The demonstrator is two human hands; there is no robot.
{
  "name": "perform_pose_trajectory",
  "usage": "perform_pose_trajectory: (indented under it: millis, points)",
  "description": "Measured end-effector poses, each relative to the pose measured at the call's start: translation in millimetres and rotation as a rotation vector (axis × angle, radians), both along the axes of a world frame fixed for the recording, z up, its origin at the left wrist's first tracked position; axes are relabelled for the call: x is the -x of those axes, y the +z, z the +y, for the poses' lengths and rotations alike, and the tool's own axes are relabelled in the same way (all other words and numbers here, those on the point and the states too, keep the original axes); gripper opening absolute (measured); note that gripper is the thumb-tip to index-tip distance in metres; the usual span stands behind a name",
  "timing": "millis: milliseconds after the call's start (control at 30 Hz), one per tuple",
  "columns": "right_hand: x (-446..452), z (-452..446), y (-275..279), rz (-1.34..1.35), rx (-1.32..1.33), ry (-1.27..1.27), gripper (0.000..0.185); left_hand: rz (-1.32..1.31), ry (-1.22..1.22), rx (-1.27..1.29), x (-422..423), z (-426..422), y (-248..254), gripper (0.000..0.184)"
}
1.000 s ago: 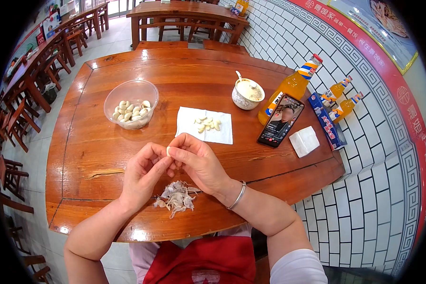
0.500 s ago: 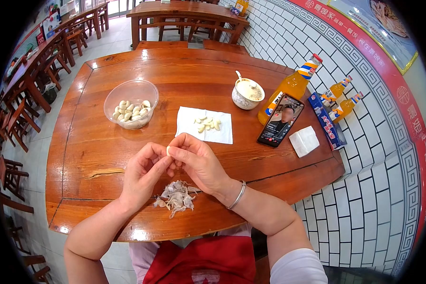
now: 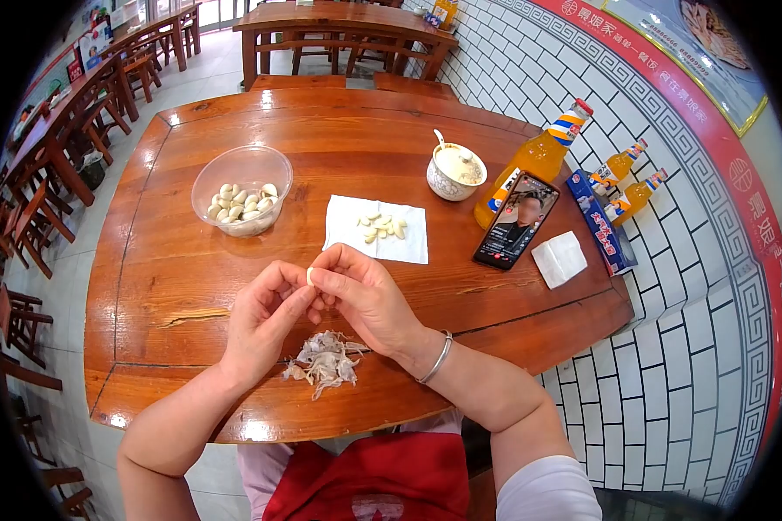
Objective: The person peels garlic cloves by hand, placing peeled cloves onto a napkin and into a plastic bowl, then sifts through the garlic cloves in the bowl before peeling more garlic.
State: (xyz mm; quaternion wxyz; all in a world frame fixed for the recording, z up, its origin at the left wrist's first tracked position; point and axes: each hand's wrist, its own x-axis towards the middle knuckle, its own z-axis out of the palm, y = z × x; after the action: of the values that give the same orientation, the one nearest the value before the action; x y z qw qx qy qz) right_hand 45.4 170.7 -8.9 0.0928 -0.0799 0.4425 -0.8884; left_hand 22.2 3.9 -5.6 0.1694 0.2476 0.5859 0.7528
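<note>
White rectangular wall tiles (image 3: 669,382) with dark joints cover the right side, crossed by a grey key-pattern border (image 3: 647,97) and a red strip (image 3: 669,74) bearing white characters. Grey floor tiles (image 3: 182,95) run along the left. Wooden stools (image 3: 139,65) line the left; a long wooden table (image 3: 339,22) stands at the far end. Bright light enters at far left.

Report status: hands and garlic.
Left hand and right hand pinching one clove between them. Peeled cloves on napkin beyond. Skins piled nearer the body. Nothing blocking, it seems.
</note>
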Motion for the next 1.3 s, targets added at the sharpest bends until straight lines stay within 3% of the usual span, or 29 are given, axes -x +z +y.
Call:
perform_pose_trajectory:
  millis: [467, 1300]
  points:
    - [1, -1, -1, 0.029, -0.007, -0.02, 0.011, 0.032, 0.032, 0.048, -1, -1, -1, 0.012]
    - [0, -1, 4, 0.103, -0.307, -0.194, 0.007, 0.266, 0.27, 0.069, 12, -4, -1, 0.01]
